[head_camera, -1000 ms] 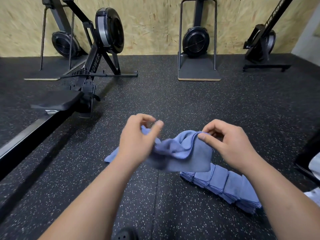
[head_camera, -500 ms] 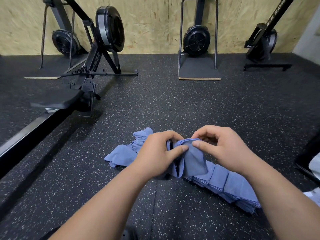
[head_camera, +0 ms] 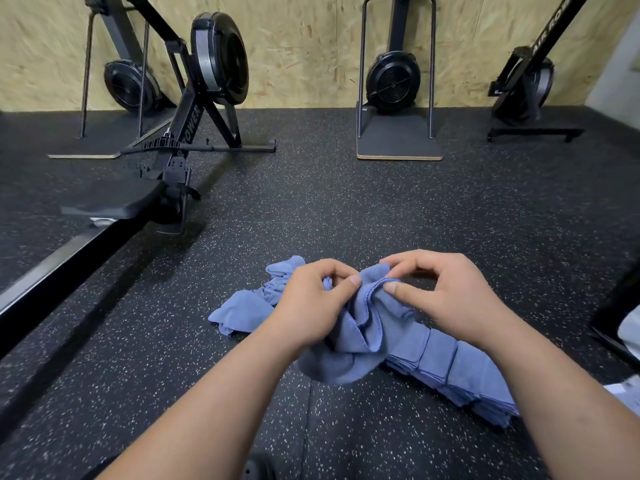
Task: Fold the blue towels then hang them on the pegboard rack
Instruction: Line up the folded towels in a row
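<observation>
A crumpled blue towel (head_camera: 356, 341) hangs between my two hands just above the speckled black floor. My left hand (head_camera: 311, 306) grips its bunched cloth with thumb and fingers. My right hand (head_camera: 446, 299) pinches the stitched edge near the top. Behind my left hand another loose blue towel (head_camera: 242, 308) lies rumpled on the floor. A slanted stack of folded blue towels (head_camera: 460, 372) lies on the floor under my right forearm. No pegboard rack is in sight.
A black rowing machine (head_camera: 194, 133) with its long rail (head_camera: 52, 275) runs along the left. Upright black machines (head_camera: 394, 81) stand against the wooden back wall. A dark frame and something white (head_camera: 623, 327) sit at the right edge.
My hands came together from about a hand's width apart and lowered the towel. The towel, held spread a second ago, is now bunched between them, and my right fingers have shifted along its edge.
</observation>
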`<act>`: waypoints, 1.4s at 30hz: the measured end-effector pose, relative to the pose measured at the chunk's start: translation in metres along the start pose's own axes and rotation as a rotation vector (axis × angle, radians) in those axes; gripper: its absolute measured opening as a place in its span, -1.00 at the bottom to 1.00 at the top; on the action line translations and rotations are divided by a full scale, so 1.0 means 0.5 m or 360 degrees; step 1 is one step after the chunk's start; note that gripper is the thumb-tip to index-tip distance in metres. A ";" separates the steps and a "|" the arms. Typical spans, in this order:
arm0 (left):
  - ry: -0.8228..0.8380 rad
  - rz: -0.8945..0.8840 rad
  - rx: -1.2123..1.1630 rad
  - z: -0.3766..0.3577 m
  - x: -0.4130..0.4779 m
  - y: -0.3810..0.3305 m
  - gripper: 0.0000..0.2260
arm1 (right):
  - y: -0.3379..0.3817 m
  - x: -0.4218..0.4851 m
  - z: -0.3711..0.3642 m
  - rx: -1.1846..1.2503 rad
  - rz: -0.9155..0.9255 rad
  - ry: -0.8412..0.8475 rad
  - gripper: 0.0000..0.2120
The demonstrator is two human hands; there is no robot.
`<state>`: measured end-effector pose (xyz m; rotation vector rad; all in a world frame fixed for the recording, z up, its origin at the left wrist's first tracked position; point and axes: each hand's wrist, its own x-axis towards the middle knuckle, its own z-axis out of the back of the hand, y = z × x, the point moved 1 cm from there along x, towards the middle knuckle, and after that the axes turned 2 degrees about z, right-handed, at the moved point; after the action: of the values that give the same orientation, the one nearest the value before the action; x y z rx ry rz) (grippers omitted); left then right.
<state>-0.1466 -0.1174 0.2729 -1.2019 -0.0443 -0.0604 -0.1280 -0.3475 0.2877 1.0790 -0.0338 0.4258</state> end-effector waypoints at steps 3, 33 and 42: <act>0.0048 -0.0006 0.0036 -0.001 -0.001 0.001 -0.93 | 0.004 -0.002 0.001 -0.0077 -0.0012 0.0007 -0.86; -0.0236 -0.0162 0.0121 0.014 0.004 -0.007 -0.87 | -0.013 0.007 0.027 -0.0157 -0.0141 -0.0099 -0.88; -0.0975 0.0050 -0.0039 0.107 0.028 0.008 -0.62 | -0.049 0.004 0.103 0.0139 -0.0277 -0.0631 -0.89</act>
<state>-0.1324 -0.0662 0.2894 -1.2082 -0.5619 0.3379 -0.1081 -0.4008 0.2920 1.2289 -0.2725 0.0525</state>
